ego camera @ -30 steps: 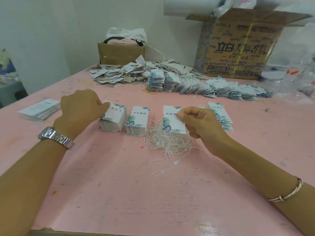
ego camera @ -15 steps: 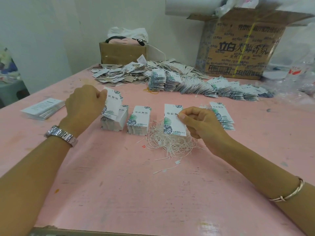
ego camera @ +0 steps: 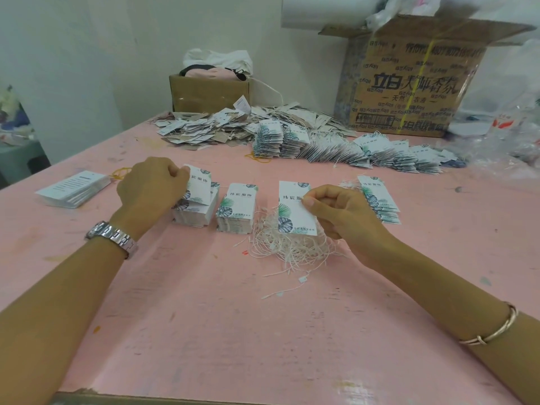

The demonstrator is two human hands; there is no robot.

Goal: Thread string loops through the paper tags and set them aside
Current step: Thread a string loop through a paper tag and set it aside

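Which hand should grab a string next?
Probably the right hand: it hovers right over the string pile, pinching a tag. The left hand is farther off, lifting a tag from the left stack.

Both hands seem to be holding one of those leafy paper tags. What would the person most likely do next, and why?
Probably bring the left hand and its tag, just lifted off the leftmost stack, across to the right hand. That hand already pinches another tag above the string pile, so the two may get threaded together, though no string is visibly gripped yet.
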